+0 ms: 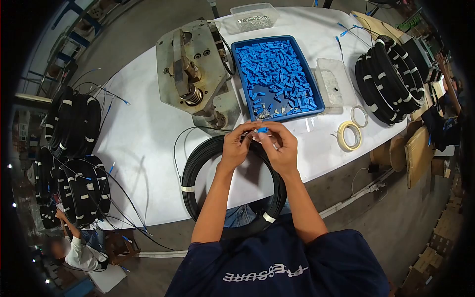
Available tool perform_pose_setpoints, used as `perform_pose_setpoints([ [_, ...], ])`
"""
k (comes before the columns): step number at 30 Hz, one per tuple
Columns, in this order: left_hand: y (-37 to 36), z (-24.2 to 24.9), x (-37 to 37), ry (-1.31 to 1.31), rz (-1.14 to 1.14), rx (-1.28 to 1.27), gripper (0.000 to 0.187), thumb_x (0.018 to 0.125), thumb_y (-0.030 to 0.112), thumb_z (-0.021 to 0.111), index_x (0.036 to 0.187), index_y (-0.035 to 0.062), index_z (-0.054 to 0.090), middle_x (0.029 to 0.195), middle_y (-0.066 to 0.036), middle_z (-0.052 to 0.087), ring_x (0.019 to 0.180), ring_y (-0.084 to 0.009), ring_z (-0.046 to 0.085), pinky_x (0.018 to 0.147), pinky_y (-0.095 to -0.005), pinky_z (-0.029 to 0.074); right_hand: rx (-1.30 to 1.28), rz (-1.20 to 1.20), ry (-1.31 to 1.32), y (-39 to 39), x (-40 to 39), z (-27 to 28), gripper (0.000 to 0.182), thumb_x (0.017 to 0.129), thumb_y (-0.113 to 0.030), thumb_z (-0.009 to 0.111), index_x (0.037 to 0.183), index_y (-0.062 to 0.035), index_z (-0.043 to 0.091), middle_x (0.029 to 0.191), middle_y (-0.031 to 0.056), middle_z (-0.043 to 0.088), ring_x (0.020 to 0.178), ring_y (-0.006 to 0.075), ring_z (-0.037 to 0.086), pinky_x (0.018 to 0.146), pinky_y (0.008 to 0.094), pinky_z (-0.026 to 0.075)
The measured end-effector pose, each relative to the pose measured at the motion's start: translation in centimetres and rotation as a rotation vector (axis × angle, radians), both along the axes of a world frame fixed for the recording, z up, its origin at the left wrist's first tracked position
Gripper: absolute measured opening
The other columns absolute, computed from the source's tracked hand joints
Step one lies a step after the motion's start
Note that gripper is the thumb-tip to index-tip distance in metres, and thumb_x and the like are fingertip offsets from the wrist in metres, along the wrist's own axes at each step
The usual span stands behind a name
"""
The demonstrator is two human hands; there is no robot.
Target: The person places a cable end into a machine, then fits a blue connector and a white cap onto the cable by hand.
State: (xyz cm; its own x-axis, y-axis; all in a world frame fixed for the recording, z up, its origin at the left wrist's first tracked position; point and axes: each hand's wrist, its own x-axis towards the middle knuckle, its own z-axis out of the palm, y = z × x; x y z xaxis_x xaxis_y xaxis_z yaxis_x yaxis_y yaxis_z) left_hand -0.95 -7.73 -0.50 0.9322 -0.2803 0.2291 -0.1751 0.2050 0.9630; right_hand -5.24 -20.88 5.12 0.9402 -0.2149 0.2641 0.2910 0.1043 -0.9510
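My two hands meet just in front of the blue tray [320, 101], over a coil of black cable [190, 171] bound with white tape. My left hand [236, 144] is closed in a pinch on the thin black cable [195, 127] that loops up from the coil. Between the fingers of my right hand [281, 148] sits a small blue connector [262, 129], close to my left fingertips. Whether cable and connector are joined is hidden by the fingers. Many loose blue connectors [269, 64] fill the tray, with small metal pieces [267, 113] at its near edge.
A metal press [190, 69] stands left of the tray. Clear plastic boxes [253, 19] [336, 84] and tape rolls [349, 136] lie about. Taped cable coils stand at the right [388, 79] and left [74, 123]. Another person [81, 252] is at the lower left.
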Motion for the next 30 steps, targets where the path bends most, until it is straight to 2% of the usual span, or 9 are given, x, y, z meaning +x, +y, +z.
perform_pose_setpoints([
  [1, 0.0, -0.2, -0.1, 0.067, 0.004, -0.013, 0.026, 0.091, -0.011, 0.052, 0.11, 0.0006, 0.064, 0.104, -0.009, 0.07, 0.107, -0.0167, 0.063, 0.098, -0.0318, 0.046, 0.157, 0.022, 0.091, 0.0, -0.1, 0.2, 0.02, 0.089, 0.001, 0.064, 0.108, 0.0066, 0.062, 0.105, 0.012, 0.066, 0.091, 0.016, 0.067, 0.074, 0.0277, 0.058],
  [2, 0.1, -0.4, 0.0, 0.066, 0.004, -0.014, 0.026, 0.091, -0.011, 0.052, 0.11, 0.0006, 0.064, 0.104, -0.009, 0.07, 0.107, -0.0167, 0.063, 0.098, -0.0318, 0.046, 0.13, 0.058, 0.109, -0.4, -0.2, -0.3, 0.022, 0.092, -0.001, 0.062, 0.112, 0.0065, 0.06, 0.103, 0.0105, 0.067, 0.091, 0.0156, 0.067, 0.075, 0.0275, 0.057],
  [4, 0.3, -0.6, 0.1, -0.004, -0.001, 0.06, 0.023, 0.091, -0.009, 0.054, 0.11, -0.0012, 0.064, 0.1, -0.008, 0.07, 0.097, -0.0121, 0.064, 0.087, -0.0273, 0.05, 0.18, 0.078, 0.131, -0.8, 0.1, -0.8, 0.021, 0.093, -0.003, 0.062, 0.112, 0.0061, 0.06, 0.103, 0.0108, 0.068, 0.091, 0.0158, 0.067, 0.076, 0.0276, 0.057],
  [9, 0.3, -0.5, -0.1, 0.06, -0.01, 0.036, 0.02, 0.091, -0.007, 0.056, 0.108, -0.0026, 0.065, 0.098, -0.007, 0.07, 0.091, -0.0122, 0.065, 0.085, -0.0269, 0.051, 0.265, 0.113, 0.245, -1.3, 0.3, -1.2, 0.021, 0.096, -0.008, 0.059, 0.113, 0.0049, 0.061, 0.105, 0.0122, 0.068, 0.09, 0.017, 0.067, 0.077, 0.0288, 0.056],
  [11, 0.1, -0.1, -0.1, 0.076, -0.012, 0.02, 0.019, 0.091, -0.007, 0.056, 0.108, -0.0031, 0.065, 0.097, -0.007, 0.07, 0.09, -0.0121, 0.065, 0.084, -0.0262, 0.051, 0.456, 0.161, 0.281, -1.4, 0.4, -1.6, 0.022, 0.097, -0.009, 0.059, 0.114, 0.0041, 0.061, 0.107, 0.0131, 0.068, 0.089, 0.0178, 0.067, 0.078, 0.0293, 0.056],
  [20, 0.1, 0.3, 0.0, 0.015, 0.022, 0.125, 0.014, 0.09, -0.003, 0.06, 0.103, -0.0025, 0.066, 0.09, -0.007, 0.071, 0.086, -0.0121, 0.066, 0.079, -0.0255, 0.051, 0.738, 0.221, 0.425, -2.4, 0.5, -2.3, 0.021, 0.098, -0.016, 0.058, 0.11, 0.0005, 0.062, 0.109, 0.0161, 0.068, 0.092, 0.0216, 0.068, 0.082, 0.0326, 0.054],
  [26, 0.2, 0.4, 0.0, 0.008, 0.025, 0.171, 0.011, 0.089, 0.001, 0.063, 0.099, -0.0023, 0.066, 0.086, -0.008, 0.071, 0.082, -0.0129, 0.067, 0.076, -0.0256, 0.051, 0.786, 0.228, 0.467, -2.7, 0.6, -2.4, 0.018, 0.097, -0.017, 0.059, 0.107, -0.0021, 0.063, 0.108, 0.0164, 0.068, 0.092, 0.0221, 0.069, 0.08, 0.0324, 0.055],
  [28, 0.5, 0.5, 0.0, -0.013, -0.039, 0.229, 0.012, 0.092, -0.001, 0.061, 0.104, -0.004, 0.063, 0.096, -0.007, 0.069, 0.089, -0.0094, 0.062, 0.081, -0.0236, 0.049, 0.793, 0.227, 0.466, -2.7, 0.6, -2.4, 0.018, 0.097, -0.017, 0.06, 0.107, -0.0022, 0.063, 0.107, 0.0164, 0.068, 0.092, 0.0223, 0.069, 0.08, 0.0326, 0.055],
  [30, 0.3, 0.5, 0.0, -0.018, -0.025, 0.217, 0.012, 0.092, -0.001, 0.062, 0.103, -0.0036, 0.063, 0.096, -0.006, 0.069, 0.089, -0.0093, 0.062, 0.081, -0.0237, 0.049, 0.8, 0.227, 0.466, -2.7, 0.6, -2.4, 0.018, 0.097, -0.016, 0.06, 0.107, -0.0023, 0.063, 0.107, 0.0164, 0.068, 0.091, 0.0225, 0.069, 0.08, 0.0327, 0.055],
])
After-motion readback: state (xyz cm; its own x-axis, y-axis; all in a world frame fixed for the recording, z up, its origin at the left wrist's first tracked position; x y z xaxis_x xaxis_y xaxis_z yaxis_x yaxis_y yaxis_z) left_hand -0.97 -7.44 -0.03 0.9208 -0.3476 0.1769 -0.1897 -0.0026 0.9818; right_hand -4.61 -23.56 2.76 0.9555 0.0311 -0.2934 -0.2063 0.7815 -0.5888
